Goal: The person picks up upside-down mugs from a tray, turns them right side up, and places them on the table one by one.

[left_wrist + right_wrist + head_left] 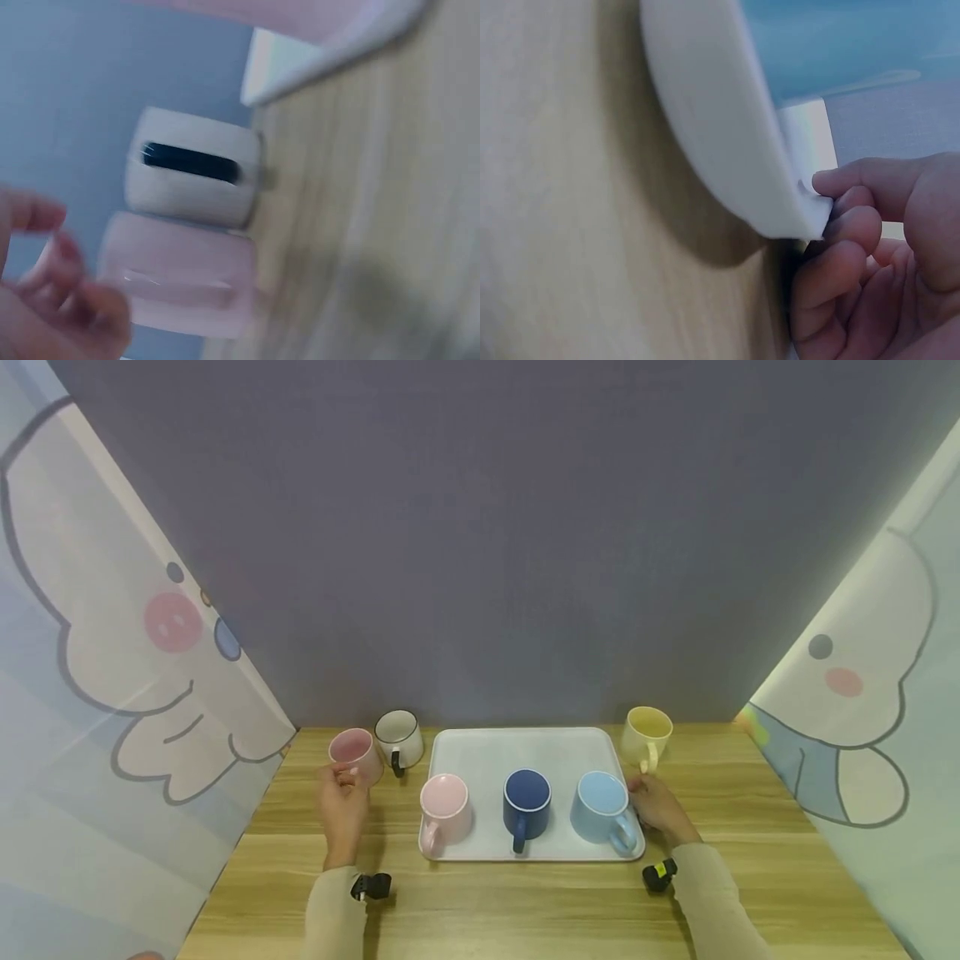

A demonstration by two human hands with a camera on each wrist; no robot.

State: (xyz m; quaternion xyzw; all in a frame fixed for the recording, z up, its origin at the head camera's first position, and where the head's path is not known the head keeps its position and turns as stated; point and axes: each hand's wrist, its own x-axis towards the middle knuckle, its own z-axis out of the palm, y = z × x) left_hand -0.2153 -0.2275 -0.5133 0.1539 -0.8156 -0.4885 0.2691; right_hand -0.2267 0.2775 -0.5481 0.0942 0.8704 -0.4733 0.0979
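My left hand, fingers loosely bent, is close to the pink mug at the back left. In the left wrist view a gap shows between its fingertips and that mug's handle. My right hand pinches the right rim of the white tray, thumb on top and curled fingers under the edge in the right wrist view. Upright on the tray stand a light pink mug, a navy mug and a light blue mug, handles toward me.
Touching or nearly touching the pink mug is a white mug with a black handle. A yellow mug stands beyond my right hand, beside the tray. Behind the wooden table rises a grey panel, with printed cloth at both sides.
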